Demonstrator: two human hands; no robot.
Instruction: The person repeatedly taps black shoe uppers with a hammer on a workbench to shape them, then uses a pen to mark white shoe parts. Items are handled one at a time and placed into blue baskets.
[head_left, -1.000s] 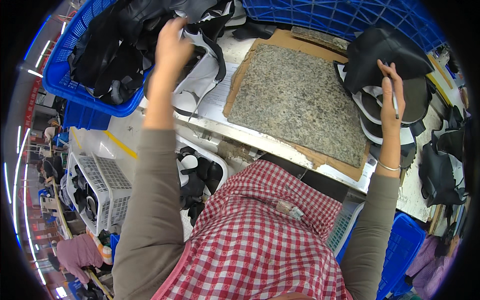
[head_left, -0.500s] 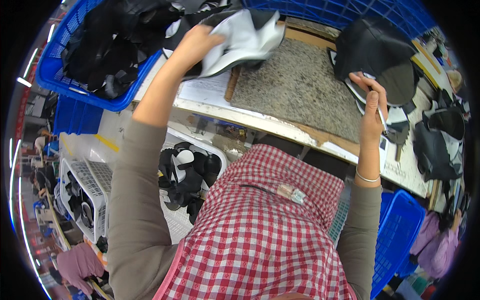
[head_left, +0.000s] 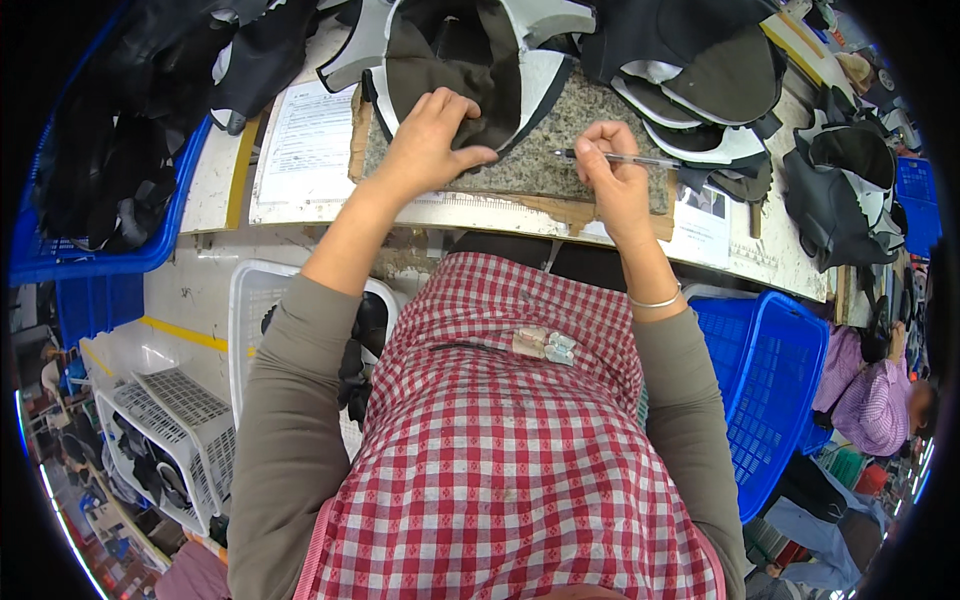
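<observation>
A dark shoe upper (head_left: 505,105) with white and grey edge pieces lies spread, lining up, on the speckled grey slab (head_left: 545,165). My left hand (head_left: 432,140) rests on its near left part, the fingers slightly bent and the thumb stretched out to the right. Just right of the upper, my right hand (head_left: 618,175) pinches a slim pen (head_left: 640,159), its tip pointing left toward the upper. The pen tip is apart from the upper. Beside my right hand lies a stack of dark shoe uppers (head_left: 720,75) with white edges.
At the left stands a blue crate (head_left: 185,225) full of black pieces. A printed sheet (head_left: 300,150) lies left of the slab. More uppers (head_left: 845,190) sit at the far right. Below the table are a white basket (head_left: 240,320) and blue baskets (head_left: 775,390).
My left hand has brought the upper from the far left onto the slab and laid it down. My right hand, with the pen, has moved left from the stack. The view has shifted.
</observation>
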